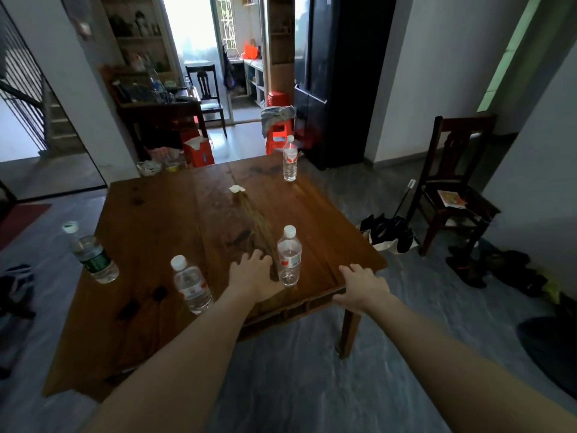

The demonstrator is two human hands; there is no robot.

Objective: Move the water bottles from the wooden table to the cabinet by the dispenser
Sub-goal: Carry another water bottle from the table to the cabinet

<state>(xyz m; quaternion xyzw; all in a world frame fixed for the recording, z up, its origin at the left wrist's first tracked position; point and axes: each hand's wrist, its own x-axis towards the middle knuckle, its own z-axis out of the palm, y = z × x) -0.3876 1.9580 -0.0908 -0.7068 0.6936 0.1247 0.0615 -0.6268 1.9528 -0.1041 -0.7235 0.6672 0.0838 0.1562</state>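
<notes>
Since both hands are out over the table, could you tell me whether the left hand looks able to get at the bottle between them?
Probably yes. The left hand lies open just beside the bottle, with nothing between them.

table [156,232]: four bottles upright | left hand [249,273] beside near bottle [289,256] | right hand [359,285] seemingly on edge

Dark chair [456,185], red stool [278,132]
</notes>
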